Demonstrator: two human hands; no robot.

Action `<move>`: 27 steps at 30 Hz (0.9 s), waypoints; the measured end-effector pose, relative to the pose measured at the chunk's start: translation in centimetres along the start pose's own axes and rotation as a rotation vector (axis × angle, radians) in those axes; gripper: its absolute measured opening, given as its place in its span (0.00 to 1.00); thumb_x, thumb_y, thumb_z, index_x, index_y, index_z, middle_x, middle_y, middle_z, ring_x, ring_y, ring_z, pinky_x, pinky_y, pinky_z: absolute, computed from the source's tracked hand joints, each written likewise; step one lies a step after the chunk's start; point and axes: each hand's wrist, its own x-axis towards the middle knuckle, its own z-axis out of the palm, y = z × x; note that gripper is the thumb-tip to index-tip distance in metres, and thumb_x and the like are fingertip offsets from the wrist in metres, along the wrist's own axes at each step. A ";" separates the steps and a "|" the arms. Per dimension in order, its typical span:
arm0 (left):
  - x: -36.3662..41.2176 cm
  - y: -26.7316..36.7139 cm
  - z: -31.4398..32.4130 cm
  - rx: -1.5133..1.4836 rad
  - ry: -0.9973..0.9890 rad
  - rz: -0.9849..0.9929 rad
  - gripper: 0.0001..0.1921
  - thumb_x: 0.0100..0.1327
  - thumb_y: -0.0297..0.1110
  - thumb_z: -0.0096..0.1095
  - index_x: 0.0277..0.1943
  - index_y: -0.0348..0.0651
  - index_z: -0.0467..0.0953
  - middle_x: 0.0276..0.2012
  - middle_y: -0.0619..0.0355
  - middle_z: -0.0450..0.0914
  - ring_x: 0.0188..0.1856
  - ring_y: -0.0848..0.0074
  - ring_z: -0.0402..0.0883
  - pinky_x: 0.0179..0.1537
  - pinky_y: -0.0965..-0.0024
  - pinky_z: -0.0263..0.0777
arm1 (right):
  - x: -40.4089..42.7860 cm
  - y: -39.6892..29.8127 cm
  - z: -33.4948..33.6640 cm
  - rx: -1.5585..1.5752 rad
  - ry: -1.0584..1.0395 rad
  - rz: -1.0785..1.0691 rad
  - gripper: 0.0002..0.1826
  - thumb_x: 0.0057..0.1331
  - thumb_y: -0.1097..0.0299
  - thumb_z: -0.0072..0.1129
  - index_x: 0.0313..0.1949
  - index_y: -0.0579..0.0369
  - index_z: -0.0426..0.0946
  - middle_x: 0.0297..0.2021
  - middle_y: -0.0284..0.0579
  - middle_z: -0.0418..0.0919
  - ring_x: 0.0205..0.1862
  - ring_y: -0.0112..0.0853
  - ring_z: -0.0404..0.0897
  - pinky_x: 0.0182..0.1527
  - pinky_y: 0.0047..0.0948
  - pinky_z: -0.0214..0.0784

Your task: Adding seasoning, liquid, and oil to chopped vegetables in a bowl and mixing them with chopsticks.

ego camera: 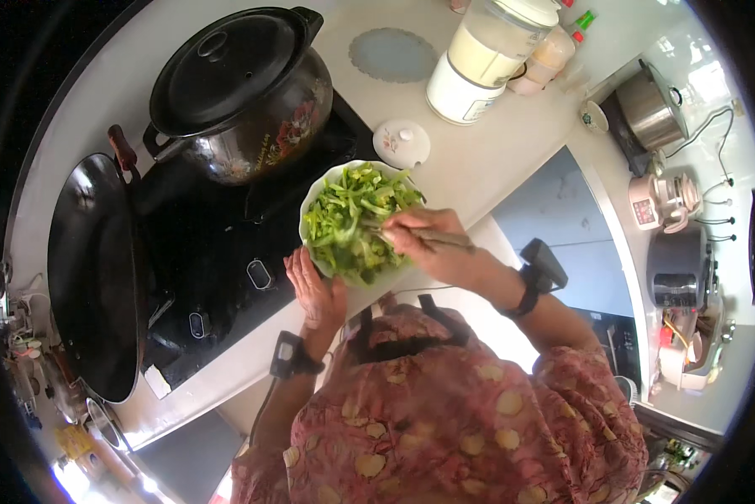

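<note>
A white bowl (304,214) with a scalloped rim, filled with chopped leafy greens (368,201), stands at the counter's edge beside the black cooktop. My left hand (314,293) rests against the bowl's near left side, fingers along its outer wall. In my right hand (424,236) is the handle of a utensil (443,237), perhaps a spoon or chopsticks; its lower end is down among the greens and cannot be made out. Right behind the bowl lies a round white lid (402,143) with a knob and a floral print.
A large lidded pot (245,132) stands on the cooktop (207,252) behind the bowl. A dark wok (97,277) leans at the left. At the back right are a blender (484,63) and bottles (544,60). A steel pot (651,110) and a rice cooker (676,268) stand further right.
</note>
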 end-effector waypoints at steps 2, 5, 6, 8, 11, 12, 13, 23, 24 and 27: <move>-0.1 -0.3 0.0 0.004 -0.009 0.001 0.35 0.51 0.34 0.49 0.60 0.26 0.50 0.56 0.35 0.57 0.59 0.45 0.55 0.62 0.44 0.42 | -0.1 -1.2 0.1 -0.028 -0.056 -0.031 0.08 0.62 0.68 0.55 0.31 0.61 0.74 0.23 0.47 0.75 0.24 0.41 0.76 0.25 0.31 0.67; -0.1 -0.2 -0.2 -0.023 -0.031 -0.005 0.36 0.51 0.37 0.53 0.60 0.24 0.50 0.56 0.33 0.57 0.58 0.41 0.55 0.62 0.42 0.41 | -0.1 -2.2 -1.0 -0.044 -0.044 -0.071 0.08 0.62 0.69 0.54 0.29 0.61 0.73 0.20 0.46 0.73 0.21 0.35 0.74 0.24 0.29 0.65; -0.2 -0.3 -0.1 -0.019 -0.019 -0.004 0.36 0.52 0.37 0.53 0.60 0.24 0.51 0.56 0.33 0.57 0.59 0.41 0.55 0.62 0.42 0.42 | -0.1 -3.1 -1.4 -0.019 -0.033 0.066 0.07 0.62 0.70 0.54 0.28 0.60 0.72 0.18 0.44 0.70 0.19 0.30 0.70 0.23 0.26 0.63; -0.3 -0.5 -0.2 -0.006 -0.015 -0.013 0.36 0.52 0.37 0.53 0.60 0.24 0.51 0.56 0.33 0.57 0.59 0.41 0.55 0.62 0.42 0.42 | 0.8 -5.1 -1.8 0.077 -0.003 0.101 0.07 0.62 0.70 0.54 0.28 0.61 0.71 0.18 0.43 0.70 0.18 0.29 0.69 0.23 0.26 0.62; -0.1 -0.4 -0.1 -0.015 -0.018 -0.016 0.36 0.52 0.37 0.53 0.60 0.24 0.51 0.56 0.33 0.58 0.59 0.41 0.55 0.62 0.42 0.42 | 1.3 -4.2 -0.7 0.168 0.028 0.139 0.06 0.63 0.71 0.53 0.30 0.61 0.71 0.20 0.42 0.71 0.18 0.29 0.68 0.22 0.25 0.61; -0.1 -0.5 0.0 -0.015 -0.018 -0.012 0.36 0.52 0.37 0.53 0.60 0.24 0.51 0.56 0.32 0.58 0.59 0.41 0.55 0.62 0.42 0.42 | 1.4 -2.7 0.2 0.127 0.000 0.031 0.06 0.63 0.71 0.53 0.30 0.62 0.71 0.20 0.42 0.72 0.18 0.30 0.69 0.22 0.26 0.61; 0.0 -0.4 0.1 -0.015 -0.018 -0.007 0.36 0.51 0.36 0.54 0.60 0.24 0.51 0.56 0.32 0.57 0.59 0.40 0.55 0.62 0.42 0.42 | 1.4 -1.1 0.9 0.085 -0.027 -0.077 0.06 0.62 0.72 0.53 0.30 0.62 0.71 0.20 0.42 0.72 0.18 0.31 0.70 0.22 0.26 0.61; -0.2 -0.3 0.1 0.012 0.017 -0.005 0.34 0.52 0.35 0.49 0.60 0.25 0.51 0.56 0.36 0.57 0.59 0.44 0.56 0.62 0.43 0.42 | 1.5 -5.1 -3.4 0.203 0.043 0.222 0.08 0.63 0.69 0.54 0.30 0.62 0.72 0.19 0.34 0.72 0.19 0.19 0.71 0.21 0.19 0.64; -0.2 -0.4 0.2 0.018 0.018 -0.002 0.34 0.52 0.35 0.49 0.60 0.25 0.51 0.56 0.35 0.58 0.58 0.44 0.55 0.62 0.44 0.43 | 1.3 -5.4 -3.9 0.180 0.115 0.197 0.09 0.64 0.68 0.53 0.30 0.61 0.72 0.18 0.33 0.71 0.19 0.19 0.70 0.21 0.18 0.63; -0.2 -0.6 0.2 0.010 0.015 0.000 0.35 0.51 0.35 0.50 0.60 0.25 0.51 0.56 0.35 0.58 0.58 0.44 0.55 0.62 0.44 0.43 | 0.1 -4.7 -5.1 0.066 0.178 0.250 0.11 0.65 0.65 0.52 0.30 0.61 0.71 0.17 0.33 0.69 0.18 0.19 0.69 0.21 0.18 0.63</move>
